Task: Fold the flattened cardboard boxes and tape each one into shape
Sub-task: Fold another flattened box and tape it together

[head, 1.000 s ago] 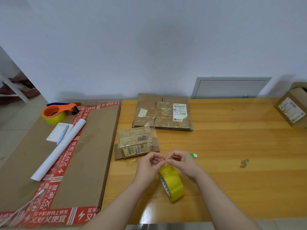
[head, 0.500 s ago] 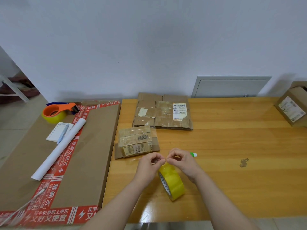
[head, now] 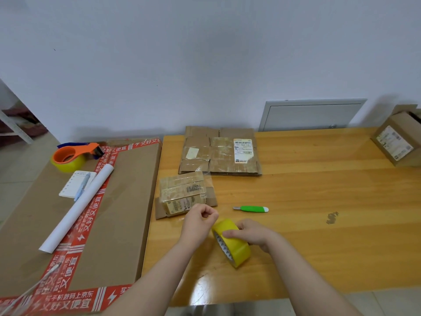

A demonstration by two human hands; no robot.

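Flattened cardboard boxes [head: 219, 153] lay at the back of the wooden table [head: 319, 201], with a smaller flattened box [head: 182, 192] just in front of them, nearer the hands. Right hand [head: 250, 233] was wrapped over the top of the yellow tape roll [head: 237, 249], which stood up on its edge. Left hand [head: 200, 221] was curled tight right against the roll, and honestly I couldn't tell if it had the tape end pinched. Green knife [head: 250, 209] lay just behind the roll.
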